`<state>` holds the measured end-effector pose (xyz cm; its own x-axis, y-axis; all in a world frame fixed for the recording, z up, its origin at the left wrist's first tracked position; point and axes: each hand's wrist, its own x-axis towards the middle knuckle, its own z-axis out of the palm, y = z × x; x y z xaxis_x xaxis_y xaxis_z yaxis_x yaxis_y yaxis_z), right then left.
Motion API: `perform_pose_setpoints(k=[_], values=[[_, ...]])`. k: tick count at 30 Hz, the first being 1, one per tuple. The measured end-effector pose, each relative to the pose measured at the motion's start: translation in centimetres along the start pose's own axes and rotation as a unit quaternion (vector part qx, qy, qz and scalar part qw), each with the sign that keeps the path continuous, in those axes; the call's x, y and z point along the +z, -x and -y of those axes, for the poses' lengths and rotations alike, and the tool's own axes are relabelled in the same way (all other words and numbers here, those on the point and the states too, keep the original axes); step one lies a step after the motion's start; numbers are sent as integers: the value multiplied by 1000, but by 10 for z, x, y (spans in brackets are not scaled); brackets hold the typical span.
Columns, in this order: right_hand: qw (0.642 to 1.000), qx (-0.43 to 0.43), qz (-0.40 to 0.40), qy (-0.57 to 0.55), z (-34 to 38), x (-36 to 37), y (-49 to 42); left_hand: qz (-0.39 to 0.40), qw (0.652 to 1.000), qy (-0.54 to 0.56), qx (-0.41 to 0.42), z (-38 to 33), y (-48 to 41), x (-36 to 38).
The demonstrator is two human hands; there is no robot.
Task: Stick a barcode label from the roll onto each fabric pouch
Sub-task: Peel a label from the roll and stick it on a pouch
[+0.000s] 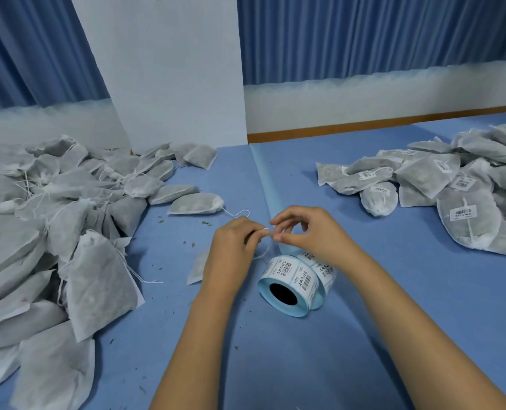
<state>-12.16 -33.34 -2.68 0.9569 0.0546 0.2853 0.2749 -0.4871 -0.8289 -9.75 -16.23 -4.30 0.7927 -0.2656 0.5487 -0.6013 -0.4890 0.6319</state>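
Unlabelled pouches (53, 217) lie heaped at the left of the blue table (394, 306), and one pouch (198, 269) lies partly hidden beneath the left hand (231, 247). That hand and the right hand (308, 235) meet fingertip to fingertip, both pinching a small white piece (265, 231) too small to identify, directly above the label roll (293, 285) lying on its side on the table. Labelled pouches (453, 187) are piled at the right.

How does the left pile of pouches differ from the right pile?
The left pile shows no labels; many pouches in the right pile carry barcode labels. The left pile reaches closer to the camera than the right pile. Both hold grey-white fabric pouches with strings and lie on the blue table.
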Motion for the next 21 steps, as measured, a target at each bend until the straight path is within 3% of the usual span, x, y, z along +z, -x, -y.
perform_pose_setpoints(k=[4,9,11,14,16,21], values=[[1000,-13,10,0,-2,6,1,3,999,42,13,-5,-1,3],[997,-9,-69,-30,-4,-8,4,-25,991,122,-49,-7,2,0],[994,-48,-79,59,-7,-12,6,2,986,141,-94,-7,2,-2],[951,-153,-75,257,-8,-9,7,47,979,149,-133,-10,4,-2],[933,-188,-81,296,-10,-9,6,50,972,172,-152,-12,5,-3],[961,-153,-138,187,-10,-11,7,53,926,312,-204,-12,5,-13]])
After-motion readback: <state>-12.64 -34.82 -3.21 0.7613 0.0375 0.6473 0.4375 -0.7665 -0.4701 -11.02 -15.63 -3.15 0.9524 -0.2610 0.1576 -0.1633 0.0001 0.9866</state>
